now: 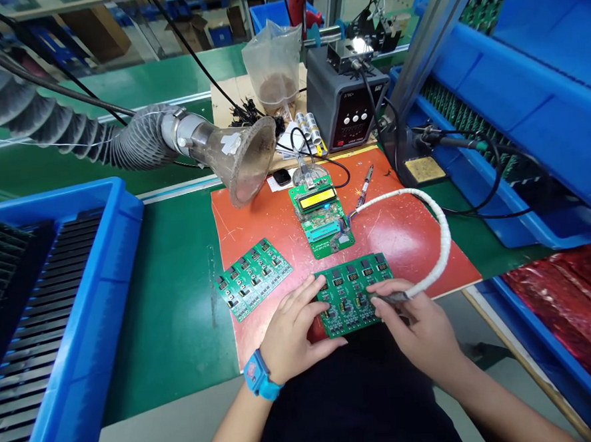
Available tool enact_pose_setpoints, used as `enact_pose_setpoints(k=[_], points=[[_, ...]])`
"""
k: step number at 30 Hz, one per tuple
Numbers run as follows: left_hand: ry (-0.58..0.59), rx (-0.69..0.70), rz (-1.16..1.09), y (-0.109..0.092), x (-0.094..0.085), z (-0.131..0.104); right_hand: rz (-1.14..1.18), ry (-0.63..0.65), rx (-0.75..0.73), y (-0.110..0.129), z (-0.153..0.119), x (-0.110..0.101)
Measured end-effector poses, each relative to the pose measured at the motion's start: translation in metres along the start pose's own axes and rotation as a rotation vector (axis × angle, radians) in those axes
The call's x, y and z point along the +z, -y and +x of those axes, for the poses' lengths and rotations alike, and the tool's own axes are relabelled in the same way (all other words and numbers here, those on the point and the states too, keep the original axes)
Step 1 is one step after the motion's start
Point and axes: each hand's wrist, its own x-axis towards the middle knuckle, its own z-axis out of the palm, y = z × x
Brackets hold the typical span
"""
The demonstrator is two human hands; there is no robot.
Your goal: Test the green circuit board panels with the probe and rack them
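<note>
A green circuit board panel (pixel 352 311) with several small digit displays lies at the front of the red mat. My left hand (pixel 295 321), wearing a blue watch, grips its left side, fingers on the edge and thumb along the near edge. My right hand (pixel 416 320) pinches a dark probe (pixel 396 297) over the panel's right part; whether the tip touches is hard to make out. From the probe, a white-sleeved cable (pixel 443 222) loops back to a green programmer board (pixel 320 216) with a lit yellow screen. A second circuit panel (pixel 253 278) lies to the left.
A funnel-shaped fume hood (pixel 249 160) on a ribbed hose hangs at the back left. Behind the red mat (pixel 397 241) stands a soldering station (pixel 345 98). A pen (pixel 365 185) lies near the programmer board. Blue bins (pixel 112 259) flank both sides.
</note>
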Motion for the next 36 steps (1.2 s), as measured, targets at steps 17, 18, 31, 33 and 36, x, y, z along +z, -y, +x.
enact_pose_setpoints(k=[17,18,31,33,36], points=[[-0.005,-0.001,0.002,0.0005,0.0002,-0.0007,-0.049,0.005,-0.031,0.0034,0.0069,0.0014],[-0.006,0.0,0.002,0.0006,0.0003,-0.0006,-0.053,0.012,-0.023,0.003,0.0063,0.0008],[-0.008,0.001,0.007,0.0003,-0.0002,-0.0003,0.024,0.054,0.071,-0.0033,0.0034,-0.0005],[-0.003,-0.003,0.006,-0.0001,-0.0004,-0.0002,0.041,0.05,0.086,-0.0041,0.0026,-0.0006],[-0.005,-0.006,0.004,-0.0006,-0.0003,0.0,0.06,0.038,0.106,-0.0044,0.0019,-0.0007]])
